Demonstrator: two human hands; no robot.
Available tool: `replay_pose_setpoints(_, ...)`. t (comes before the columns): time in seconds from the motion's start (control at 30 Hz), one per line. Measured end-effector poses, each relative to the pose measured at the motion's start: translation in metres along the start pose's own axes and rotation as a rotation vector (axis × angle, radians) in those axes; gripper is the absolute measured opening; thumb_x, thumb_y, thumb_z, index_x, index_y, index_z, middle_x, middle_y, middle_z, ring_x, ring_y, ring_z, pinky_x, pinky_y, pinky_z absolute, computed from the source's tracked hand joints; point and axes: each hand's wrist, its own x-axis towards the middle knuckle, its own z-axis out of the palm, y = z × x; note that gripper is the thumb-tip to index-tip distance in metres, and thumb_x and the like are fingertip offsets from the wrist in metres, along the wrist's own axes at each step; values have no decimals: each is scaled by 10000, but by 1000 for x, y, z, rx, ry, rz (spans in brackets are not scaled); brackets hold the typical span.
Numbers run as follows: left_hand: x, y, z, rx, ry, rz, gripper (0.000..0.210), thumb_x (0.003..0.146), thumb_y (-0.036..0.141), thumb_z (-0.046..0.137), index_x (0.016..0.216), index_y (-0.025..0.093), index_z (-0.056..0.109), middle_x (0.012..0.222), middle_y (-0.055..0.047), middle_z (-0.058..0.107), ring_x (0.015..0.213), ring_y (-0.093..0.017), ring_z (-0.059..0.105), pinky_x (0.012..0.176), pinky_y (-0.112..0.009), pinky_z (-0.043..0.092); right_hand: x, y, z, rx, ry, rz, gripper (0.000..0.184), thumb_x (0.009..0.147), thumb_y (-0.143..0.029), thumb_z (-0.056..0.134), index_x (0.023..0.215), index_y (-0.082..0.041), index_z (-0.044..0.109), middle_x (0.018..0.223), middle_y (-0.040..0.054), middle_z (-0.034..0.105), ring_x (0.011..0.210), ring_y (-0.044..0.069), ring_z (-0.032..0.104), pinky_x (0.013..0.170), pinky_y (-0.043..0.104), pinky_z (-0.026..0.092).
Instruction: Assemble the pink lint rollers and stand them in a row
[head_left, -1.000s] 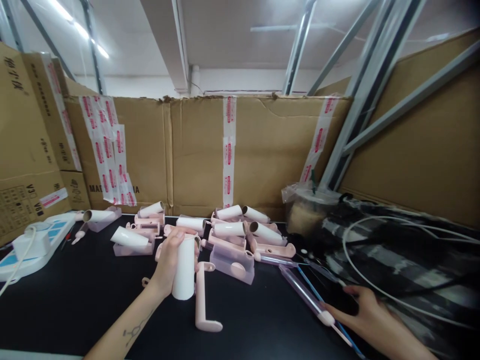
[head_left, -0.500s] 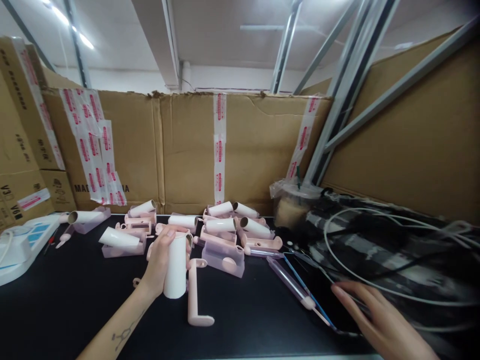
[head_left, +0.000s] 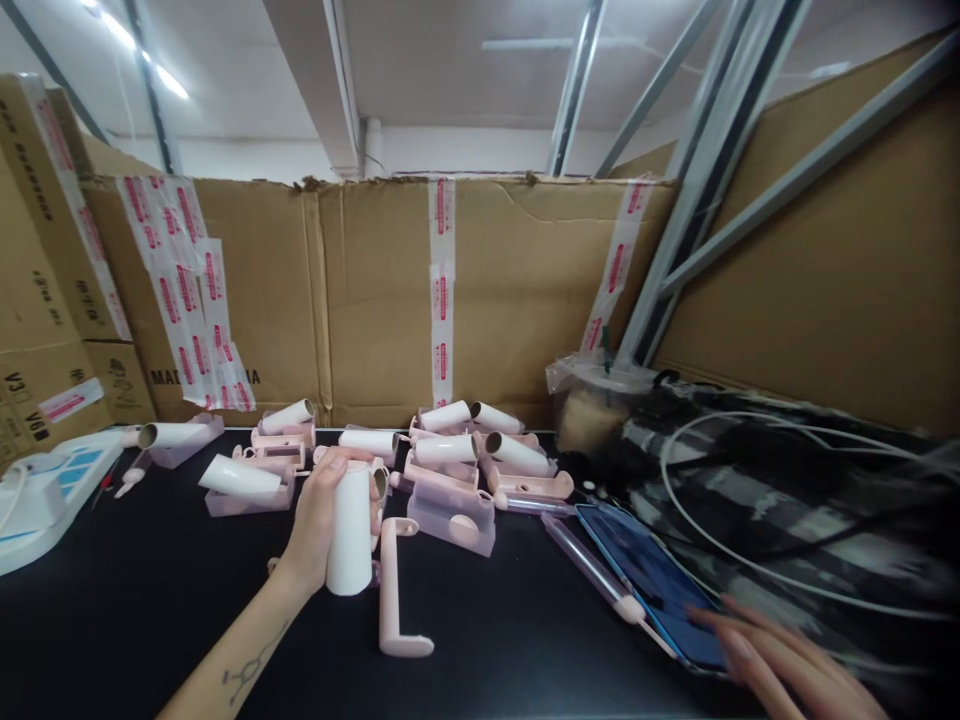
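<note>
My left hand [head_left: 315, 520] is wrapped round a white paper roll [head_left: 349, 530], held nearly upright above the black table. Just right of the roll lies a pink L-ended handle frame [head_left: 390, 595]. My right hand [head_left: 787, 650] is blurred at the lower right, its fingers stretched out and nothing held. Its fingertips are over the lower end of a phone [head_left: 660, 590] with a bluish screen; whether they touch it I cannot tell. Alongside the phone's left edge is a clear tube with a pink end [head_left: 592, 568].
Several white rolls [head_left: 442, 450], pink frames and lilac boxes [head_left: 454, 520] lie across the back. A power strip [head_left: 67, 490] is at far left. A lidded drink cup [head_left: 596, 405] stands back right, beside dark patterned fabric and a white cable [head_left: 667, 480]. Cardboard walls [head_left: 375, 300] enclose the table.
My right hand has moved slightly right and down. The phone's screen has gone from dark to bluish and shows more fully. My left hand keeps the roll in nearly the same place.
</note>
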Motion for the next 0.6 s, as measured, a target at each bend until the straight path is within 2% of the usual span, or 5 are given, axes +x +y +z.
replay_pose_setpoints(0.07, 0, 0, 0, 5, 5, -4, 264, 781, 441, 469, 880, 198, 502, 608, 32, 571, 412, -120, 542, 384, -224, 436, 6, 1, -1, 46, -47, -52, 264, 762, -438, 449, 753, -242, 625, 1000, 90, 683, 1016, 333, 589, 841, 480, 493)
replay_pose_setpoints(0.13, 0, 0, 0, 2, 15, -14, 271, 769, 443, 478, 880, 197, 507, 610, 33, 572, 411, -118, 543, 381, -223, 436, 6, -2, -3, 94, -3, -22, 222, 780, -404, 441, 800, -231, 578, 1039, 121, 661, 1002, 333, 595, 828, 492, 491)
replay_pose_setpoints(0.27, -1, 1, 1, -10, 10, -35, 288, 750, 448, 496, 883, 193, 500, 600, 29, 575, 402, -117, 537, 371, -222, 433, -2, -15, -8, 155, 89, 4, 126, 823, -322, 394, 894, -255, 475, 921, 89, 689, 947, 296, 627, 819, 473, 493)
replay_pose_setpoints(0.43, -1, 3, 2, -8, -6, -52, 292, 753, 447, 500, 892, 191, 491, 601, 26, 572, 401, -121, 530, 365, -231, 434, -1, -24, -18, -39, 116, -216, 193, 822, -266, 364, 886, -246, 545, 833, 65, 703, 858, 296, 653, 855, 543, 431)
replay_pose_setpoints(0.6, -1, 3, 2, 0, -22, -42, 280, 763, 444, 488, 878, 189, 501, 603, 22, 574, 404, -121, 528, 371, -233, 432, -4, -24, -23, -78, 106, -291, 204, 797, -251, 402, 855, -263, 597, 795, 22, 704, 775, 271, 670, 857, 535, 428)
